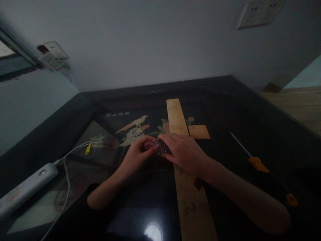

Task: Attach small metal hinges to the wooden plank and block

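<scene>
Two bare hands, together, fingers pinched on one small shiny plate (pixel 157 147). Left hand (pixel 141 147): forearm rising from lower left, thumb and fingers on the plate's left side. Right hand (pixel 184 150): reaching in from lower right across a long wooden board (pixel 175 115), back of the hand up, gripping the plate's right side. Plate: by the board's left edge; finer detail too dark to tell. Short wooden piece (pixel 200 132): right of the board. Screwdriver (pixel 258 164), orange and black handle: farther right. Glossy dark table (pixel 140 194), bird picture (pixel 134 124); white power strip (pixel 30 185), left; pale wall (pixel 150 50) behind, with sockets (pixel 260 13).
</scene>
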Demonstrator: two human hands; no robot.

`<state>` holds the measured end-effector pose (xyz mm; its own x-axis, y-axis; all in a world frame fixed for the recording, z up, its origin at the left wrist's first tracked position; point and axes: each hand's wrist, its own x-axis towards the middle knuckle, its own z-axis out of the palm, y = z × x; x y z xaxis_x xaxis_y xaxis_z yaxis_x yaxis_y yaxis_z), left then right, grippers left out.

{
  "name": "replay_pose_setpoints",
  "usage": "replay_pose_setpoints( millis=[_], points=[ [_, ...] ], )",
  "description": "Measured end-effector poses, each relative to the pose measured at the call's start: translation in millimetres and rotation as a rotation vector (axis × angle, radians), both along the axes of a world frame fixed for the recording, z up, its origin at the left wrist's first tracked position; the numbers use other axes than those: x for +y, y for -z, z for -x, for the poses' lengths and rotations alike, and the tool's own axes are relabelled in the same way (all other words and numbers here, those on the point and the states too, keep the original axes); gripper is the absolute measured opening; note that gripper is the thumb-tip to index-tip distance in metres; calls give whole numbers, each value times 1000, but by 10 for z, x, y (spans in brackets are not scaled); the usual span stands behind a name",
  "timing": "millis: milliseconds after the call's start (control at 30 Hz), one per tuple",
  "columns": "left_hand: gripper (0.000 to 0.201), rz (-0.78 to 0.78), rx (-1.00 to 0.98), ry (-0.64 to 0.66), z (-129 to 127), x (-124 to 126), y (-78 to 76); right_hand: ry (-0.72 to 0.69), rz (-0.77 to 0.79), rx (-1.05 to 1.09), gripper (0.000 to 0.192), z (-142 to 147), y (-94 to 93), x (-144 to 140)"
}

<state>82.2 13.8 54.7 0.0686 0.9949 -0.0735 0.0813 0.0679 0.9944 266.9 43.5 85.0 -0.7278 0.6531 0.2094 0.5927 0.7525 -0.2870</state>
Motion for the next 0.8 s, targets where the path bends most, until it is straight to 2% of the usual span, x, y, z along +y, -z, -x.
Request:
replay_pose_setpoints(
  millis=[300,467,667,800],
  points=[
    [25,16,-16,36,11,6,-1,-43,160,107,54,-35,17,15],
    [29,46,-18,36,74,55,37,-69,310,250,49,-65,17,20],
    [31,60,-15,8,120,101,143,-78,375,279,45,-64,-4,13],
    [29,32,40,9,125,119,161,-79,394,286,44,-79,-16,20]
  ],
)
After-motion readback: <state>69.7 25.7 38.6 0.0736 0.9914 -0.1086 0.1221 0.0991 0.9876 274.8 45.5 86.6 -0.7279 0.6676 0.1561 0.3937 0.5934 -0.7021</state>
